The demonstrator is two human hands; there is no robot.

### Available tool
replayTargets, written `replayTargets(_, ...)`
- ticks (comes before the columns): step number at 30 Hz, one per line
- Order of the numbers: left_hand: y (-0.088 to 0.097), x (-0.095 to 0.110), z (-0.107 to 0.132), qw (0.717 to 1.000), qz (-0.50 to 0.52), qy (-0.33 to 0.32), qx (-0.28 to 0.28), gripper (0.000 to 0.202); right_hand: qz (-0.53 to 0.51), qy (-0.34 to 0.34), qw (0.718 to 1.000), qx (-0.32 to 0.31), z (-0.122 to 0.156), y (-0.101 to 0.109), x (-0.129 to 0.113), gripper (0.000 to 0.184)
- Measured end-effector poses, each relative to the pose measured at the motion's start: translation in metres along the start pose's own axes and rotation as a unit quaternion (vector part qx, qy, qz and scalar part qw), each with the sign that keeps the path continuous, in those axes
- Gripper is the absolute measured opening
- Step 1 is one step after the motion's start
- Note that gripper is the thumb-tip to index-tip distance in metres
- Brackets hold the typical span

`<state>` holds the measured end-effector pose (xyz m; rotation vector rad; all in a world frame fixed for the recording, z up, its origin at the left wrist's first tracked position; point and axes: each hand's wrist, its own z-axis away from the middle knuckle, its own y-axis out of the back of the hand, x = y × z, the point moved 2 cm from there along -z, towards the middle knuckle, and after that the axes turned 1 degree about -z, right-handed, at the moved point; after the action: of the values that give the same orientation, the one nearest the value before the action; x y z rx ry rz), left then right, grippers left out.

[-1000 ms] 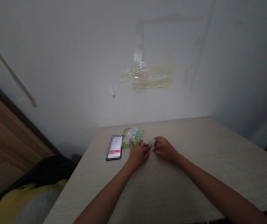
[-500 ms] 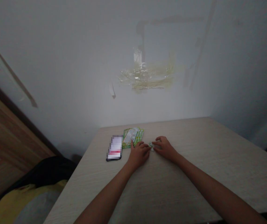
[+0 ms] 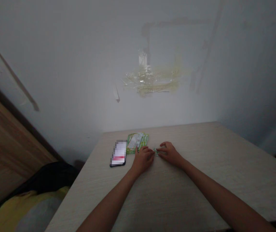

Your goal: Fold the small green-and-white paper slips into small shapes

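Between my hands, low over the table, is a small whitish-green folded piece [image 3: 155, 152], perhaps paper; its exact kind is too small to tell. My left hand [image 3: 143, 159] has its thumb and fingers closed at the piece's left end, and its index side lies beside the green packets. From the right, my right hand [image 3: 171, 154] pinches the other end with its fingertips, the upper fingers slightly raised. Just behind my left hand lies a pile of flat green-and-white printed packets [image 3: 135, 141], partly covered by my fingers.
A phone [image 3: 119, 153] with a blurred, lit screen lies left of the packets. The pale wooden table [image 3: 188, 193] meets a wall [image 3: 80, 64] with peeling clear tape [image 3: 152, 79]. Yellow and grey cloth [image 3: 27, 209] and a wooden panel [image 3: 3, 138] are at the left.
The small piece has turned slightly between my fingertips and looks narrower. My right fingers have shifted a little; phone and packets stay in place.
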<state>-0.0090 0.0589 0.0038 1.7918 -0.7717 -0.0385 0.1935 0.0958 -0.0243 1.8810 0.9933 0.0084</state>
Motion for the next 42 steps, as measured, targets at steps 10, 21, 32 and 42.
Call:
replayTargets(10,0.003,0.001,0.001,0.999,-0.018,0.031,0.022,0.014,-0.047,-0.021,0.999,0.018,0.0,-0.003,-0.001,0.023)
replayTargets(21,-0.005,0.004,0.002,0.997,-0.01,0.065,0.045,0.009,-0.101,-0.046,0.994,0.021,-0.001,-0.002,-0.002,0.023)
replayTargets(32,-0.002,0.002,0.001,0.996,0.022,0.065,0.063,0.008,-0.193,-0.069,0.978,-0.026,-0.003,0.004,-0.008,0.026)
replayTargets(42,-0.002,0.003,0.0,0.997,0.019,0.055,0.058,0.025,-0.224,-0.104,0.969,-0.014,-0.003,0.006,-0.008,0.026)
